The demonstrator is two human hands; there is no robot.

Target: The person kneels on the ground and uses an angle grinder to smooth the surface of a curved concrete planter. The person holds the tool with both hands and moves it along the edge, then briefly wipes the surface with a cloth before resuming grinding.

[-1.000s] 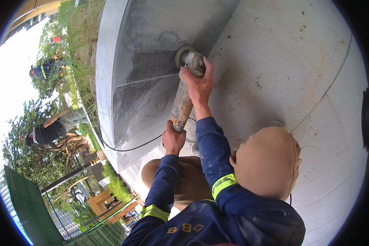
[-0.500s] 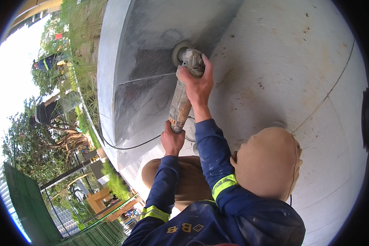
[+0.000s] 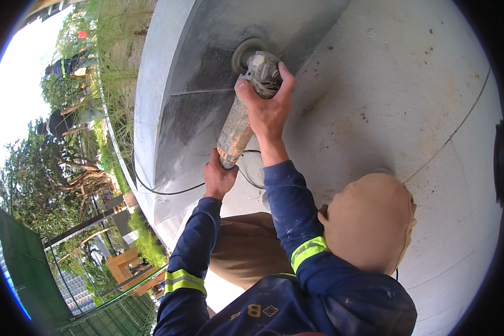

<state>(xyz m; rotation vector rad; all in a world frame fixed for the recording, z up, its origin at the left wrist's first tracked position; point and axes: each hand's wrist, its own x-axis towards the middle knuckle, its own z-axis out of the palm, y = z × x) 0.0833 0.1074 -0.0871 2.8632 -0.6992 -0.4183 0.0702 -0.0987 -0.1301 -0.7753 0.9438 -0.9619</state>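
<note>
An angle grinder (image 3: 233, 133), dusty grey with an orange patch, slants across the middle of the head view. Its round disc (image 3: 244, 54) rests at or very near the dark grey stone-like face (image 3: 207, 73); exact contact cannot be made out. My right hand (image 3: 267, 109) grips the grinder's head end, thumb and fingers wrapped on either side. Round the rear end of the body closes my left hand (image 3: 218, 178). A black power cord (image 3: 176, 193) trails left near that end. A thin line (image 3: 204, 91) crosses the dark face below the disc.
A broad pale surface (image 3: 397, 112) with stains and a long crack-like line spreads to the right. My bent knees in brown trousers (image 3: 369, 224) are close below my arms. At the left are grass, trees, people (image 3: 64, 67) and a green fence (image 3: 28, 263).
The grinder's rear end and my left forearm have swung left, tilting the tool slightly more. The disc shows a little higher in the picture, and the whole view has shifted somewhat.
</note>
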